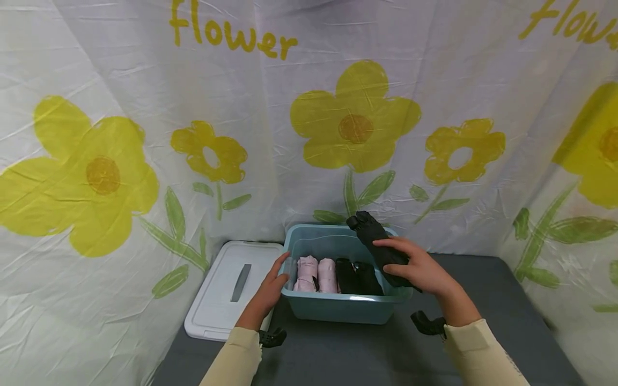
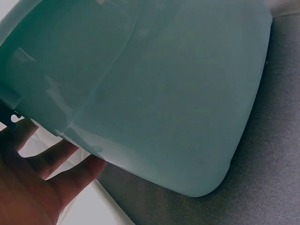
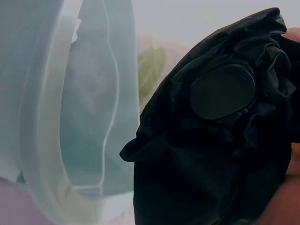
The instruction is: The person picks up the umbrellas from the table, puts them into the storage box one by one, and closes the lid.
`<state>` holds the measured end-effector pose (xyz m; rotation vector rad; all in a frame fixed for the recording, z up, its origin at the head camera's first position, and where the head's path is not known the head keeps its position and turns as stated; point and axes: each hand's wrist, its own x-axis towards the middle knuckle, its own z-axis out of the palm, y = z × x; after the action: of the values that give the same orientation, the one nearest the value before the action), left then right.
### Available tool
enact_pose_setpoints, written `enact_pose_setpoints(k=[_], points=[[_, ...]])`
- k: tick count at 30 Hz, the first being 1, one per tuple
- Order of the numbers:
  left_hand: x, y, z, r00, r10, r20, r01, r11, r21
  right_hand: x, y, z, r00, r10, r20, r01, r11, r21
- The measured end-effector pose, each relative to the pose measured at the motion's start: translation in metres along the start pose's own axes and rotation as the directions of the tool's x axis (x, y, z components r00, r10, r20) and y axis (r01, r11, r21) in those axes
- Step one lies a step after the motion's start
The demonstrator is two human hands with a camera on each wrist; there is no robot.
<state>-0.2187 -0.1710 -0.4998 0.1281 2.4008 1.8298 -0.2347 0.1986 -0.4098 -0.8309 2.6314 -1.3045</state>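
My right hand (image 1: 415, 265) grips a folded black umbrella (image 1: 376, 241) by its lower part, tilted above the right side of a blue-green plastic bin (image 1: 338, 311). In the right wrist view, the umbrella (image 3: 197, 154) shows loose dark fabric and an oval end face beside the bin's rim (image 3: 42, 140). Inside the bin lie pink rolled bundles (image 1: 316, 274) and black ones (image 1: 357, 277), side by side. My left hand (image 1: 267, 292) rests at the bin's left rim. Its extended fingers touch the wall, and their tips are hidden behind it in the left wrist view.
A white lid (image 1: 212, 300) with a grey handle lies left of the bin on a dark grey table (image 1: 333, 354). Behind hangs a white curtain (image 1: 270, 107) printed with yellow flowers.
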Motion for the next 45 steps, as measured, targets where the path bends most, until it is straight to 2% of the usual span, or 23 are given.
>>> enact_pose_setpoints(k=[5,11,20,28,32,37,45], points=[[-0.002,-0.001,0.0,1.0,0.003,-0.005,-0.003,1.0,-0.003,0.015,0.0,0.011,0.999,-0.025,0.042,0.025,1.0,0.008],[-0.002,-0.002,0.001,1.0,0.01,-0.025,-0.01,1.0,-0.015,0.03,-0.002,0.024,0.993,0.039,0.109,-0.038,0.999,-0.01],[-0.002,-0.001,0.001,1.0,0.012,-0.015,-0.012,1.0,-0.023,0.053,0.003,0.046,0.98,0.036,0.196,-0.02,0.996,-0.082],[-0.001,0.0,-0.001,1.0,0.0,-0.01,0.0,1.0,-0.006,0.066,0.009,0.06,0.962,0.101,0.253,-0.07,0.989,-0.128],[-0.001,-0.002,0.0,1.0,0.0,-0.018,0.0,1.0,0.0,0.071,0.013,0.066,0.95,0.144,0.277,-0.107,0.984,-0.142],[-0.001,-0.001,0.001,1.0,0.006,-0.029,-0.007,1.0,-0.011,0.076,0.02,0.074,0.931,0.23,0.283,-0.194,0.97,-0.15],[0.0,-0.003,0.001,0.999,0.008,-0.033,-0.008,1.0,-0.01,0.078,0.022,0.082,0.902,0.336,0.27,-0.325,0.942,-0.086]])
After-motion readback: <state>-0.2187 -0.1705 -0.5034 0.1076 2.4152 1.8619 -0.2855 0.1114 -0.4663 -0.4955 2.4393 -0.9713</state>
